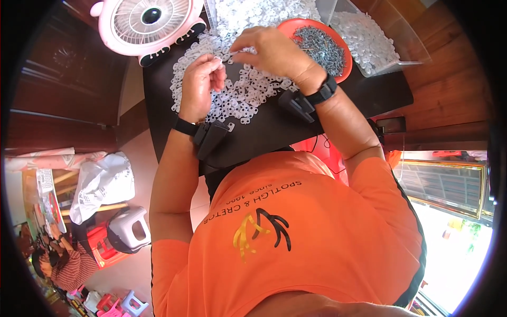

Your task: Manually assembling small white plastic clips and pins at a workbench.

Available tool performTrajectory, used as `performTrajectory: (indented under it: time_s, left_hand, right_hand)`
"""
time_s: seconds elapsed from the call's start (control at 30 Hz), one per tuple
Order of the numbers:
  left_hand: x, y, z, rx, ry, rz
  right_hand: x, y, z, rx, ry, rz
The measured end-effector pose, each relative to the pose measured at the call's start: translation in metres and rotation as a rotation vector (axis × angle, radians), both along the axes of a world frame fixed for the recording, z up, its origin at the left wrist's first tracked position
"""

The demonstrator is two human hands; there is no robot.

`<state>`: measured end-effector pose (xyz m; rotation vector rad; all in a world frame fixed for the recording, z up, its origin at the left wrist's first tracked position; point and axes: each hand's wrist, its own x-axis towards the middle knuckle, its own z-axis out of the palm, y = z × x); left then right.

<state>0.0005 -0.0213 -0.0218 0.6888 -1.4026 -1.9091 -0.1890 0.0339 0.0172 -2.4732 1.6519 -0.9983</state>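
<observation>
My left hand (199,82) is over the near-left part of a loose pile of small white plastic clips (240,103) on the dark table (243,142). Its thumb and forefinger pinch a small white clip (217,59). To its right, my right hand (272,50) reaches across the pile with fingertips drawn together near the left hand; anything between them is too small to make out. Right beside it stands an orange-red bowl (348,63) of grey metal nails (319,50). Black devices are strapped to both wrists.
A pink fan (150,24) stands at the far left of the table. A clear bin (414,58) of white pieces stands at the right, beyond the bowl; more white pieces (264,13) heap at the back. Stools (129,230) and another person (76,269) are at the lower left.
</observation>
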Motion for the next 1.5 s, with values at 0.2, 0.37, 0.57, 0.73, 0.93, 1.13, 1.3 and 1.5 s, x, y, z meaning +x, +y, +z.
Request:
performTrajectory:
  time_s: [0.2,0.37,0.57,0.73,0.93,1.13,1.3,1.5]
  left_hand:
    - [0.002,0.003,0.005,-0.123,-0.042,0.028]
    - [-0.002,0.007,0.005,-0.125,-0.061,0.020]
    - [-0.002,0.006,0.003,-0.083,-0.039,0.054]
    - [-0.002,0.007,0.005,-0.108,-0.075,0.034]
    - [-0.002,0.009,0.009,-0.091,-0.040,0.079]
    - [-0.004,0.012,0.010,-0.087,-0.075,0.055]
    - [-0.004,0.011,0.009,-0.101,-0.097,0.059]
    - [-0.008,0.013,0.011,-0.090,-0.090,0.081]
  right_hand:
    - [-0.067,0.001,-0.003,0.086,0.461,-0.553]
    - [-0.077,-0.001,-0.025,0.234,0.527,-0.627]
    - [-0.073,0.003,-0.021,0.242,0.475,-0.614]
    - [-0.080,0.002,-0.027,0.261,0.366,-0.628]
    - [-0.077,0.006,-0.012,0.011,0.047,-0.543]
    - [-0.086,0.006,-0.011,-0.060,-0.119,-0.549]
    - [-0.091,0.003,-0.016,-0.078,-0.182,-0.502]
    - [-0.071,0.004,-0.015,0.134,-0.570,-0.298]
